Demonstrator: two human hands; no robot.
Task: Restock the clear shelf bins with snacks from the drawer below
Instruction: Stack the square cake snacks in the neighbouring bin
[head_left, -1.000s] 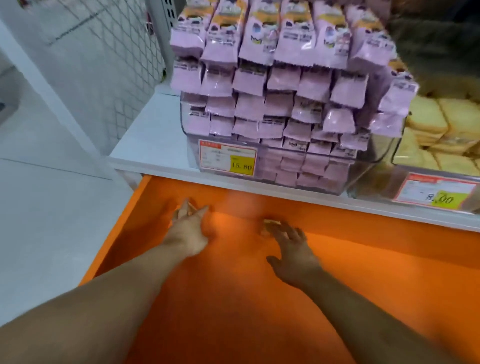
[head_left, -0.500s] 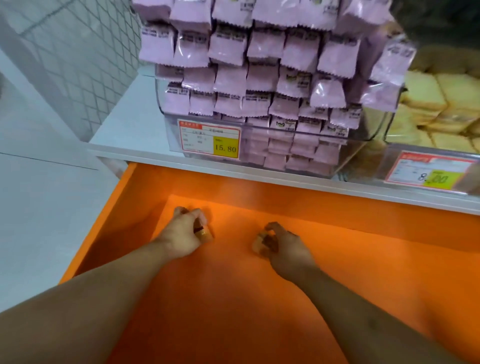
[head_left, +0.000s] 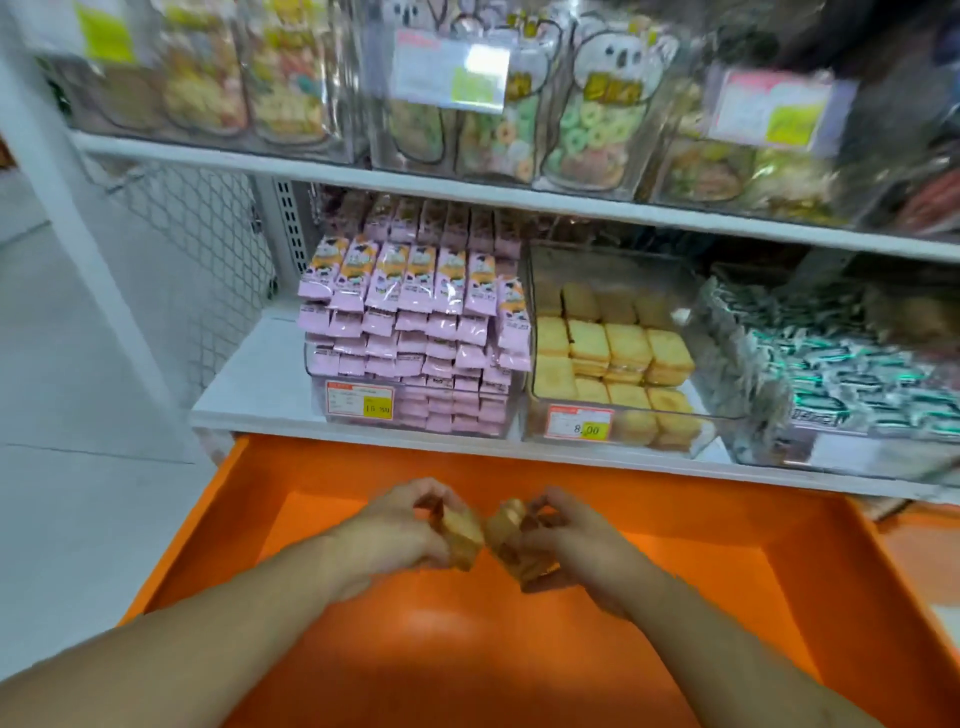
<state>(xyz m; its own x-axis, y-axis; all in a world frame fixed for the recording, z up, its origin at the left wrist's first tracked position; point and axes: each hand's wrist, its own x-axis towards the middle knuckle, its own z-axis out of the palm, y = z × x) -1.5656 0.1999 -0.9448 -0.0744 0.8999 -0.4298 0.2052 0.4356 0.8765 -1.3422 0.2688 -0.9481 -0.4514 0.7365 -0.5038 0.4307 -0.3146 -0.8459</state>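
Raised hands (head_left: 400, 530), golden wrapped snacks (head_left: 462, 530)

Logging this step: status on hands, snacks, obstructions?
Left hand grips a yellow snack, right hand another. Both over orange drawer. Path to yellow-snack bin unobstructed.

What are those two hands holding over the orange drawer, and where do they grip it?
Each holds wrapped yellow cakes: the left hand grips a cake packet by its left side, the right hand grips its cake packets by their right side.
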